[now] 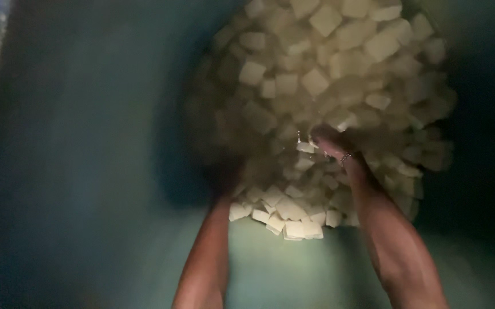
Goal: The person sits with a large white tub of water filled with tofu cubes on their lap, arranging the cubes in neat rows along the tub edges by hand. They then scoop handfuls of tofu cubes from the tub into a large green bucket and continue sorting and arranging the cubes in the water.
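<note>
Smooth, curved teal wall (87,171) of a deep plastic drum fills the head view; dim light, dark toward the right edge. At the bottom lies a dense heap of pale cream blocks (327,74), roughly square and flat-sided, with blunt corners. The surfaces look wet and slightly glossy; small glints show near the middle of the heap. Blocks lie at all angles, touching and overlapping, some half sunk among others.

Both bare forearms reach down into the drum from the lower edge. Right hand (339,150): fingers bent and pressed into the heap, touching the blocks; a ring (346,157) shows on one finger. Whether it actually grasps a block cannot be told, since the fingertips are buried and blurred. Left hand (227,171): in deep shadow at the left margin of the heap, motion-blurred; in contact with or just beside the blocks, grip cannot be told.

Nearest blocks, between the wrists, are the brightest, with crisp edges.
</note>
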Available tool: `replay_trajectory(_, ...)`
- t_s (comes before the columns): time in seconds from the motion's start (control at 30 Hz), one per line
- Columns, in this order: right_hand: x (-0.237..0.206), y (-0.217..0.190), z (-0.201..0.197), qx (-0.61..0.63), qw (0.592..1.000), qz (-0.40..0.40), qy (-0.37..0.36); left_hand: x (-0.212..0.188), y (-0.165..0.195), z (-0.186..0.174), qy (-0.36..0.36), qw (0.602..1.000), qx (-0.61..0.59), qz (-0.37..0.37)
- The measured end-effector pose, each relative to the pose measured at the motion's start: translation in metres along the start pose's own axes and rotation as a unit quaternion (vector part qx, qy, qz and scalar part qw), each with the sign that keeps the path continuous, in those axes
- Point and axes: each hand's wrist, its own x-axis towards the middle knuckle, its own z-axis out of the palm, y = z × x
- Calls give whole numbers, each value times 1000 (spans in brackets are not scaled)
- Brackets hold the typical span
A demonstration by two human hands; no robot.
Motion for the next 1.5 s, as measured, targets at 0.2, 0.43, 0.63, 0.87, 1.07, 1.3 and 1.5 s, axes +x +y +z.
replay_trajectory(0.2,10,8,10,318,936,147,42,-1,0,12,28,999,-35,-10)
replay_trajectory(0.43,18,-1,10,447,874,181,-56,2,-4,23,30,997,-66,-9)
replay_trajectory(0.63,27,-6,25,404,894,194,9,1,-2,35,14,995,-97,-5)
replay_trajectory(0.87,33,-6,47,313,936,160,-5,0,0,48,8,992,-124,-5)
replay_trajectory(1.07,46,-18,42,410,896,139,101,3,-22,50,10,988,-155,-10)
replay_trajectory(1.3,51,-17,47,431,885,128,118,9,-35,61,24,979,-202,-13)
replay_trajectory(1.5,44,-14,54,433,887,134,93,16,-34,60,25,973,-231,-14)
